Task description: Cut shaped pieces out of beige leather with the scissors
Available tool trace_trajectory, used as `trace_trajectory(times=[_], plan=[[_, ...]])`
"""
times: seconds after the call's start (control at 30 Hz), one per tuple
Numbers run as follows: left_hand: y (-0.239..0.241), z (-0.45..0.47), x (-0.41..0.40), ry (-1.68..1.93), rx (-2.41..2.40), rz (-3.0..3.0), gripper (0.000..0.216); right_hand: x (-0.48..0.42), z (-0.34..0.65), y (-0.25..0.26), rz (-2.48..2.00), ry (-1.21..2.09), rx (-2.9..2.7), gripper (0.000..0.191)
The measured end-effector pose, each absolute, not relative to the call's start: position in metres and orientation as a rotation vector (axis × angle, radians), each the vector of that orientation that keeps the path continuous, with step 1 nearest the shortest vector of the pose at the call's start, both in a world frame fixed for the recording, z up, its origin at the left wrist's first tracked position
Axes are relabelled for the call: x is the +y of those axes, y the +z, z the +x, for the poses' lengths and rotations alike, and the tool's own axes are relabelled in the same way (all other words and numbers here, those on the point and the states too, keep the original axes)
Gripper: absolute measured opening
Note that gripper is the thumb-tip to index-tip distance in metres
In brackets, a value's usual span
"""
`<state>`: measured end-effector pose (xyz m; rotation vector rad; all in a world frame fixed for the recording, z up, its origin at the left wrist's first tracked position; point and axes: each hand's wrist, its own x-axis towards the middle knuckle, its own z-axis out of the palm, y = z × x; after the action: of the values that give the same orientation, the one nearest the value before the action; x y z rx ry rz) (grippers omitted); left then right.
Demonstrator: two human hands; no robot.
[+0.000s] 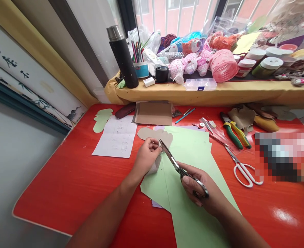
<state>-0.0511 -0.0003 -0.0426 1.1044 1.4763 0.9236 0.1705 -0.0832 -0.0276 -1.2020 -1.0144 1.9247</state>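
Observation:
My right hand [199, 184] grips dark-handled scissors [171, 156], its fingers in the handle loops. The blades point up and left, and their tips are at the fingertips of my left hand [148, 153]. That hand is closed in a pinch on a greyish thin piece [155, 165], which hangs down below the fingers; its exact kind is unclear. Just beyond the left hand lies a grey-brown cut-out with a scalloped edge [147, 133]. Large light green sheets [190, 148] are spread beneath both hands.
On the red table [85, 186] lie white-handled scissors [242, 170], green-yellow pliers [234, 132], a printed sheet [116, 136], a green cut-out [102, 120] and brown cardboard [154, 113]. A black thermos [123, 58] stands on the crowded window ledge.

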Motion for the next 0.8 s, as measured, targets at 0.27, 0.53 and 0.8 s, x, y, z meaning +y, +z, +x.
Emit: trace_trajectory(times=[0.27, 0.53, 0.8], plan=[[-0.028, -0.069, -0.004, 0.596, 1.685, 1.425, 0.019, -0.078, 0.171, -0.022, -1.231, 1.99, -0.885, 0.087], [-0.009, -0.081, -0.006, 0.372, 1.83, 1.605, 0.014, -0.078, 0.171, -0.022, -1.243, 2.001, -0.929, 0.082], [-0.016, -0.096, 0.009, 0.388, 1.668, 1.437, 0.016, -0.08, 0.17, -0.023, -1.278, 1.981, -0.967, 0.082]])
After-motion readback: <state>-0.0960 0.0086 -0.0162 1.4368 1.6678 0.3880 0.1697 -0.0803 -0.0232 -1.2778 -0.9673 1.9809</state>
